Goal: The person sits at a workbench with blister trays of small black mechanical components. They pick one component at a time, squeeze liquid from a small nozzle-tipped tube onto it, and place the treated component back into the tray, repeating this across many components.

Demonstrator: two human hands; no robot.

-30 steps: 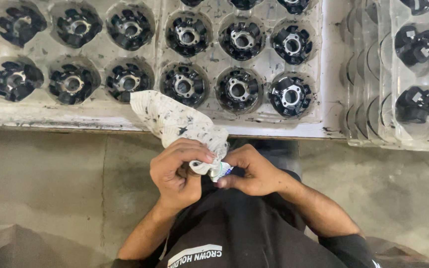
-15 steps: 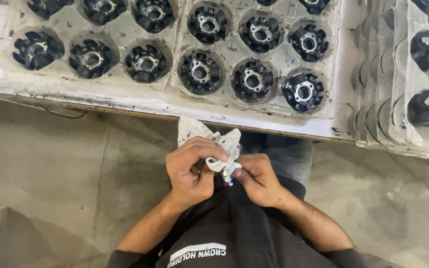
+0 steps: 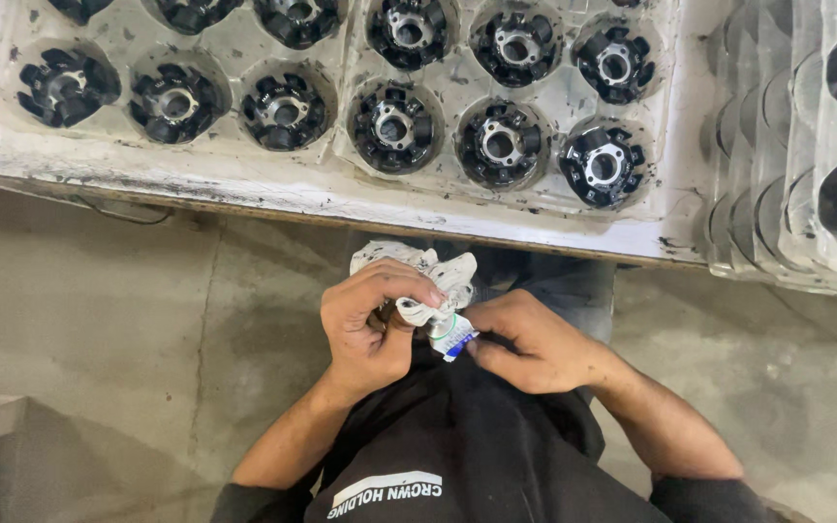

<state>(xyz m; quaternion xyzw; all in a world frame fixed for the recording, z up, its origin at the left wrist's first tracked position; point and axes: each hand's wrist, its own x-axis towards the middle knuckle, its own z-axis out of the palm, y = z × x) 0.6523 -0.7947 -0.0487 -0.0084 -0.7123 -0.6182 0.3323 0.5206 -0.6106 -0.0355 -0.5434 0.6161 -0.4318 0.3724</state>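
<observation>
Rag (image 3: 425,276) now bunched, perhaps between hands.

Soft, even light falls from above, bright enough to read everything but with no hard edge to it. The clear plastic trays (image 3: 360,58) on the far bench catch a pale sheen, strongest on the right stack (image 3: 777,145). The black parts (image 3: 501,143) show small glints on their metal hubs. Under the bench lip a thin shadow runs along the floor (image 3: 99,320). The near left corner goes dim. Focus is fairly sharp on the hands, slightly soft at the edges.
</observation>
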